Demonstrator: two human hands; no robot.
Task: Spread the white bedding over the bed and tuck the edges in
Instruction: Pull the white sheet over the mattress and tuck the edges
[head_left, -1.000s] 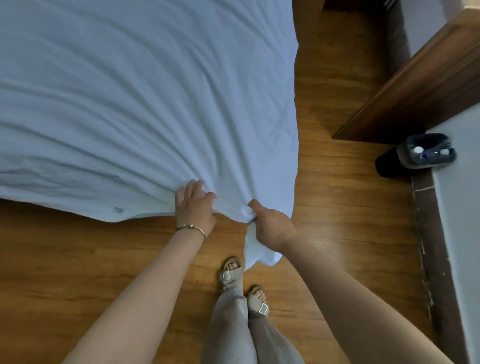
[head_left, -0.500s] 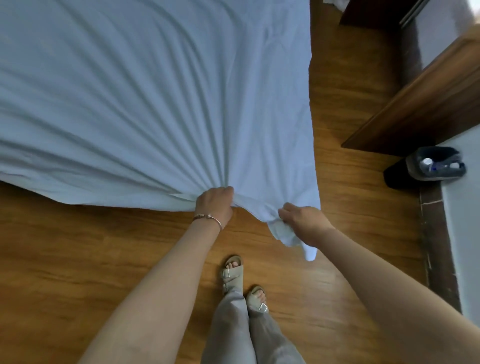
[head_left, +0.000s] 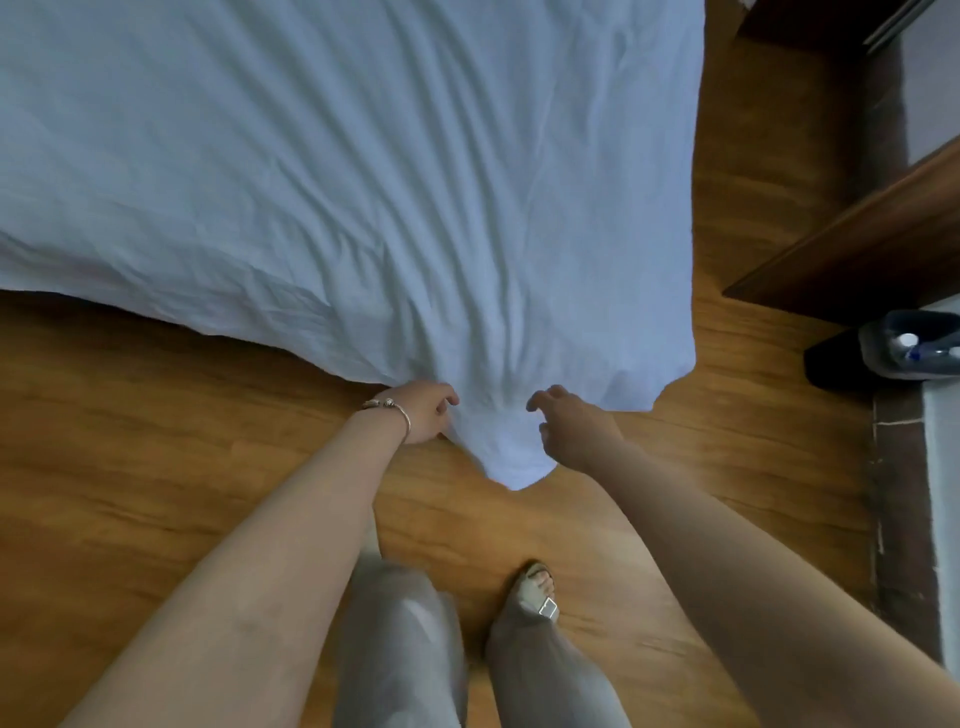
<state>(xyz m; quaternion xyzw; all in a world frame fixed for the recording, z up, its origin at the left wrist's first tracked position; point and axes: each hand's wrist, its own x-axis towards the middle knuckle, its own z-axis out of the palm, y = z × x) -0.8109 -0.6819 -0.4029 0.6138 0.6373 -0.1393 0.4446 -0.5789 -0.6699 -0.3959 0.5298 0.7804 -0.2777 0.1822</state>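
Black bin (head_left: 883, 345) with plastic bottles (head_left: 922, 354)

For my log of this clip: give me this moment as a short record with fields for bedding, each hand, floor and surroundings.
bedding: white bedding spread wide, one corner hanging toward the floor
left hand: left hand holds the bedding's edge; bracelet on wrist
right hand: right hand open beside the hanging corner, no grip
floor: wooden floor
surroundings: bin with bottles at right, beside wooden furniture
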